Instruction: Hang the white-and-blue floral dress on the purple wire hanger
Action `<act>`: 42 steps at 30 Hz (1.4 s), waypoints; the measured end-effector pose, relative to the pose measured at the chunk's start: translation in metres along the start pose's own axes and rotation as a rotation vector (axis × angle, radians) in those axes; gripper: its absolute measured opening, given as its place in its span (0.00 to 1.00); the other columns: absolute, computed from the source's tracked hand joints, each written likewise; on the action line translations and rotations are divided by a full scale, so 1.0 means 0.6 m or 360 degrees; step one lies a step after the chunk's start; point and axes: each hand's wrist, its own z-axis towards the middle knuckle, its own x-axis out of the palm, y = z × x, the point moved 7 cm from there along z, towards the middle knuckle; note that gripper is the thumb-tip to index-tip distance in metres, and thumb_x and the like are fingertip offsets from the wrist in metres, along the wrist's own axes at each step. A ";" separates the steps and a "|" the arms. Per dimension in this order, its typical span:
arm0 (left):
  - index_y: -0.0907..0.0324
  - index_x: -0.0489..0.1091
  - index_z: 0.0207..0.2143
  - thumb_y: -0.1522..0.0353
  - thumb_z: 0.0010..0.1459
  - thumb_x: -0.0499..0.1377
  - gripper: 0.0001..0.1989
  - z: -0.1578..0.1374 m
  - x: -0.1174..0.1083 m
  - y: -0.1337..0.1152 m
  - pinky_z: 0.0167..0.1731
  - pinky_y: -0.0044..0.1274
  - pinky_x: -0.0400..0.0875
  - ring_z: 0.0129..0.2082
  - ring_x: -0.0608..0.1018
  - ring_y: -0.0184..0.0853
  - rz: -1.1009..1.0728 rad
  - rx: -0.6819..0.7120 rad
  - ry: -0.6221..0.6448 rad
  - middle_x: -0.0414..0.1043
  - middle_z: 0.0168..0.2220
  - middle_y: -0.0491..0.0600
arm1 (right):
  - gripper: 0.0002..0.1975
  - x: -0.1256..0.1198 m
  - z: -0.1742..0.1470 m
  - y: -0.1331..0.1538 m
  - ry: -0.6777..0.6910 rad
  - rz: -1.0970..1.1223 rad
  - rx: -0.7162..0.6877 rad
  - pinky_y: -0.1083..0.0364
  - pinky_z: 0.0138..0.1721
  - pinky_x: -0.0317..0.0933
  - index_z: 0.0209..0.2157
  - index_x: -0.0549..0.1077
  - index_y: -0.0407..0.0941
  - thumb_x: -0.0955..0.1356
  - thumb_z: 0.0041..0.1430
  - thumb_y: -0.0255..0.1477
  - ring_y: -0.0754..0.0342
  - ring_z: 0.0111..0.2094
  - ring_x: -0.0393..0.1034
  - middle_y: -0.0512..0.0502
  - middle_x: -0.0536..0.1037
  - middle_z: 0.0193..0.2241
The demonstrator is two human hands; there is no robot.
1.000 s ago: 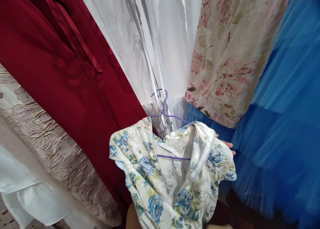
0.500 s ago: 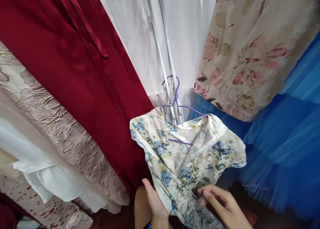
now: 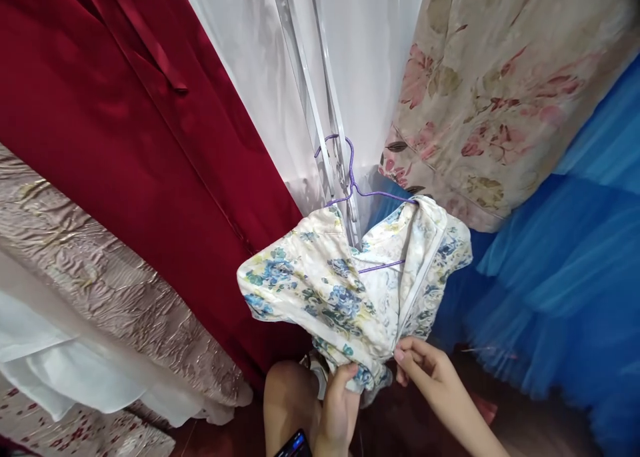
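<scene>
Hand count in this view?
2. The left hand holds the blue-flowered garment low down; the right hand pinches it slightly higher, farther right in the picture. No others show.

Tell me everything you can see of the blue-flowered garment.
The blue-flowered garment is short-sleeved, cream, soft-looking cloth with yellow and green touches and a pale-edged opening. Creased and tilted, it hangs on a purple hanger; the left hand grips its bunched lower part, the right hand pinches the opening's lower end.

Left hand thumb uppermost, right hand in a pinch
</scene>
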 end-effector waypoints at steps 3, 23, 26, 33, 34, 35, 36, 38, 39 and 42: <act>0.54 0.71 0.57 0.66 0.48 0.66 0.31 0.000 0.004 0.001 0.61 0.40 0.63 0.58 0.72 0.50 -0.0048 -0.0044 -0.0018 0.75 0.53 0.53 | 0.17 -0.004 -0.001 0.003 0.0019 -0.0116 -0.0016 0.56 0.31 0.57 0.33 0.71 0.42 0.68 0.64 0.43 0.56 0.25 0.63 0.52 0.69 0.21; 0.57 0.72 0.50 0.65 0.49 0.69 0.25 -0.015 0.009 -0.025 0.58 0.36 0.63 0.54 0.73 0.45 0.0111 0.0362 -0.0481 0.75 0.49 0.52 | 0.21 0.002 -0.033 -0.004 0.0139 -0.0182 0.0014 0.57 0.25 0.44 0.26 0.61 0.45 0.63 0.68 0.43 0.59 0.23 0.48 0.57 0.55 0.20; 0.54 0.69 0.51 0.68 0.53 0.67 0.22 -0.041 -0.005 -0.067 0.60 0.34 0.60 0.57 0.71 0.41 0.0384 0.0967 -0.0803 0.70 0.53 0.50 | 0.21 -0.007 -0.032 -0.006 0.0099 -0.0203 0.0005 0.57 0.24 0.42 0.25 0.60 0.45 0.64 0.67 0.43 0.59 0.23 0.46 0.57 0.54 0.20; 0.57 0.69 0.43 0.72 0.60 0.61 0.08 -0.075 0.055 -0.048 0.52 0.31 0.68 0.49 0.75 0.38 0.1079 0.1431 -0.0408 0.71 0.45 0.51 | 0.20 -0.004 -0.035 -0.005 0.0107 -0.0168 0.0001 0.56 0.25 0.43 0.26 0.62 0.45 0.65 0.67 0.42 0.59 0.24 0.46 0.56 0.55 0.21; 0.58 0.70 0.43 0.72 0.61 0.59 0.07 -0.069 0.065 -0.029 0.50 0.30 0.69 0.47 0.75 0.37 0.1173 0.1302 -0.0278 0.71 0.43 0.51 | 0.19 -0.003 -0.037 -0.003 0.0102 -0.0157 -0.0004 0.57 0.26 0.44 0.26 0.62 0.44 0.65 0.67 0.42 0.59 0.24 0.47 0.56 0.56 0.21; 0.58 0.70 0.43 0.72 0.62 0.59 0.07 -0.064 0.073 -0.010 0.50 0.30 0.70 0.46 0.76 0.37 0.1251 0.1190 -0.0178 0.72 0.42 0.51 | 0.19 -0.002 -0.038 -0.002 0.0100 -0.0140 -0.0008 0.57 0.26 0.45 0.26 0.63 0.44 0.65 0.67 0.41 0.58 0.25 0.49 0.55 0.56 0.22; 0.58 0.70 0.43 0.72 0.62 0.59 0.07 -0.061 0.080 0.004 0.49 0.30 0.70 0.46 0.75 0.38 0.1310 0.1114 -0.0110 0.72 0.43 0.51 | 0.19 -0.001 -0.039 0.000 0.0101 -0.0121 -0.0010 0.57 0.27 0.46 0.26 0.63 0.44 0.66 0.67 0.41 0.58 0.25 0.50 0.55 0.57 0.22; 0.58 0.69 0.44 0.72 0.62 0.59 0.08 -0.058 0.090 0.021 0.49 0.30 0.70 0.46 0.75 0.38 0.1392 0.1052 -0.0049 0.72 0.43 0.52 | 0.19 -0.002 -0.040 0.004 0.0110 -0.0084 -0.0013 0.57 0.27 0.47 0.26 0.64 0.44 0.66 0.67 0.41 0.58 0.26 0.51 0.55 0.58 0.22; 0.58 0.69 0.44 0.72 0.62 0.59 0.08 -0.057 0.094 0.025 0.49 0.29 0.70 0.45 0.75 0.37 0.1432 0.1043 -0.0033 0.72 0.42 0.51 | 0.19 -0.003 -0.040 0.006 0.0120 -0.0073 -0.0017 0.57 0.27 0.47 0.26 0.64 0.44 0.66 0.67 0.41 0.58 0.25 0.52 0.55 0.59 0.22; 0.58 0.70 0.43 0.74 0.60 0.59 0.08 -0.054 0.099 0.024 0.46 0.27 0.70 0.42 0.76 0.35 0.1555 0.1043 -0.0039 0.73 0.40 0.49 | 0.19 -0.005 -0.041 0.011 0.0128 -0.0063 -0.0034 0.57 0.26 0.46 0.25 0.64 0.44 0.66 0.67 0.40 0.59 0.24 0.51 0.55 0.59 0.21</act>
